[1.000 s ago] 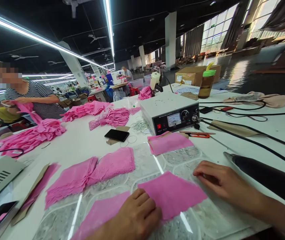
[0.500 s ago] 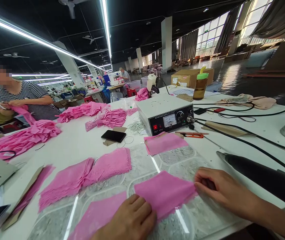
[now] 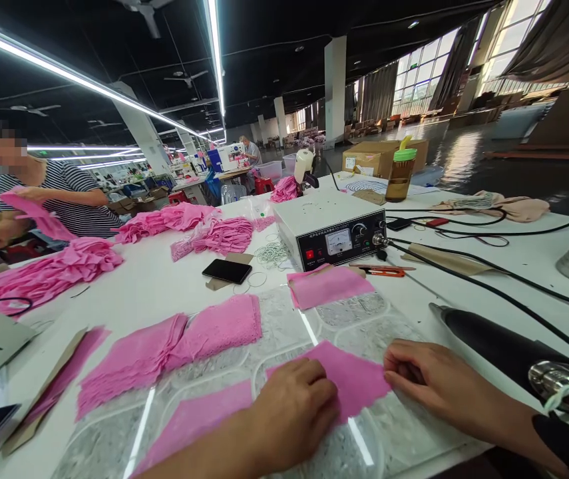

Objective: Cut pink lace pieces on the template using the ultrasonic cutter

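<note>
A pink fabric piece with frayed lower edges lies on the clear patterned mat in front of me. My right hand pinches its right corner between thumb and fingers. Over the left part of the piece rests my left hand, fingers curled down and together; the fingertips are hidden beneath it. Left of that hand, another pink piece lies flat on the mat, partly covered by my forearm. Behind them is a layered stack of pink pieces.
A control box stands at the back with a pink-covered piece of card before it. A black handheld tool and its cables lie right. A phone, an orange cutter and a bottle are farther off. A co-worker handles pink fabric.
My left hand has slid right and away from me, farther over the fabric piece. My right hand stays at the corner, shifted slightly left. The co-worker's hands have moved apart.
</note>
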Tool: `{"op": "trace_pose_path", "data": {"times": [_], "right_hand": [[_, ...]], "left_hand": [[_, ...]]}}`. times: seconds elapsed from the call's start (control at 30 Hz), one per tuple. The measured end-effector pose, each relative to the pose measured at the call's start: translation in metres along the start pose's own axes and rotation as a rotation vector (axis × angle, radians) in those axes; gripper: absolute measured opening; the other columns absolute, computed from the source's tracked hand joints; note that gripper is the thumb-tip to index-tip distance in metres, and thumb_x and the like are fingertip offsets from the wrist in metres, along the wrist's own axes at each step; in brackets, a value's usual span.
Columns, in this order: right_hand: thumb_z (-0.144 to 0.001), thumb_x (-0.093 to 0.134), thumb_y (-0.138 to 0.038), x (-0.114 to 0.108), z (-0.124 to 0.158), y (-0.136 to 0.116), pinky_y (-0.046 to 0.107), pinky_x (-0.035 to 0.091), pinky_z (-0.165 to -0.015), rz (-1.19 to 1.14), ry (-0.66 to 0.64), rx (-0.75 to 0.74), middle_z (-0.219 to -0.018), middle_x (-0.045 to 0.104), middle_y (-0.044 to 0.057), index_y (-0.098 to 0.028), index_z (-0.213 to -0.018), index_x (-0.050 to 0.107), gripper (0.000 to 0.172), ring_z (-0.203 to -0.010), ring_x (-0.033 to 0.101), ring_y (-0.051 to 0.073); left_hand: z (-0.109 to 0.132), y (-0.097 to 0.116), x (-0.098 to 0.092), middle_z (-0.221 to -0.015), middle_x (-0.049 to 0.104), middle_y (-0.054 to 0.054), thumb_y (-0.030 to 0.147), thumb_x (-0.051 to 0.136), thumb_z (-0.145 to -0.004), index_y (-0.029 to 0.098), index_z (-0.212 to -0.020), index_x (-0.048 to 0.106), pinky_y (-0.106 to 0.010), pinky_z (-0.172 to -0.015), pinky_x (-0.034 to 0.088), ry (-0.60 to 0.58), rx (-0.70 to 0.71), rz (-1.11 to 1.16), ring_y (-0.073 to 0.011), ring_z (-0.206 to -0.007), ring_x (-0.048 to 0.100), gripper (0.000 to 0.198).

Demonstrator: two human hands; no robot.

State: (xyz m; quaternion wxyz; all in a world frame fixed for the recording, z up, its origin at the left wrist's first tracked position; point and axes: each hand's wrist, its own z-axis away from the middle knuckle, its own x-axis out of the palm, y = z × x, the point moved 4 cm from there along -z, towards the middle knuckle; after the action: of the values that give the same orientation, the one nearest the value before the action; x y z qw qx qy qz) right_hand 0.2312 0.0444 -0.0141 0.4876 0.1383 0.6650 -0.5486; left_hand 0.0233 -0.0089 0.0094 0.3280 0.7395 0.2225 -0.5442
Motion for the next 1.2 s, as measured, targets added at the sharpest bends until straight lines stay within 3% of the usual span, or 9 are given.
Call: {"op": "trace_pose_path", "data": {"times": [0.23,0.47,0.7,0.93,1.2], "right_hand": [[-0.084,0.039,-0.044,-0.005,-0.002,0.003,0.030,0.035,-0.058,-0.107,-0.025,0.025,-0.068,0.055,0.004,-0.021,-0.068,0.047,0.029,-0.064,0.048,0.020],[-0.084,0.047,-0.036,0.001,-0.001,0.010,0.030,0.034,-0.060,0.066,0.016,0.034,-0.068,0.059,0.001,-0.021,-0.076,0.055,0.018,-0.064,0.053,0.019],[-0.085,0.044,-0.036,0.000,-0.002,0.013,0.028,0.034,-0.056,-0.007,-0.002,0.017,-0.066,0.057,0.002,-0.021,-0.069,0.052,0.023,-0.062,0.051,0.018],[-0.085,0.046,-0.031,0.002,-0.001,0.009,0.029,0.032,-0.056,0.077,0.074,-0.053,-0.063,0.057,0.001,-0.021,-0.072,0.054,0.018,-0.059,0.049,0.017],[-0.075,0.051,-0.039,-0.006,-0.008,0.004,0.028,0.030,-0.057,-0.272,-0.017,0.039,-0.062,0.048,0.000,-0.020,-0.066,0.051,0.022,-0.061,0.041,0.017]], "left_hand": [[-0.005,0.003,0.001,-0.079,0.062,-0.003,0.017,0.053,-0.089,0.016,-0.080,0.064,-0.024,-0.061,0.042,-0.061,-0.012,-0.038,-0.0142,-0.068,0.055,0.014],[-0.006,0.004,0.002,-0.078,0.061,-0.002,0.019,0.052,-0.091,0.016,-0.076,0.061,-0.024,-0.060,0.042,-0.114,-0.032,-0.101,-0.0133,-0.065,0.054,0.018],[-0.005,0.003,0.003,-0.081,0.062,-0.002,0.021,0.051,-0.092,0.017,-0.079,0.062,-0.025,-0.063,0.045,-0.144,-0.036,-0.126,-0.0141,-0.068,0.056,0.018],[-0.007,0.005,0.002,-0.083,0.063,-0.003,0.021,0.050,-0.092,0.017,-0.078,0.062,-0.026,-0.065,0.047,-0.168,-0.048,-0.140,-0.0147,-0.069,0.058,0.019],[-0.006,0.004,0.001,-0.083,0.063,-0.004,0.021,0.052,-0.092,0.017,-0.079,0.062,-0.026,-0.067,0.048,-0.198,-0.072,-0.118,-0.0155,-0.071,0.059,0.017]]}}
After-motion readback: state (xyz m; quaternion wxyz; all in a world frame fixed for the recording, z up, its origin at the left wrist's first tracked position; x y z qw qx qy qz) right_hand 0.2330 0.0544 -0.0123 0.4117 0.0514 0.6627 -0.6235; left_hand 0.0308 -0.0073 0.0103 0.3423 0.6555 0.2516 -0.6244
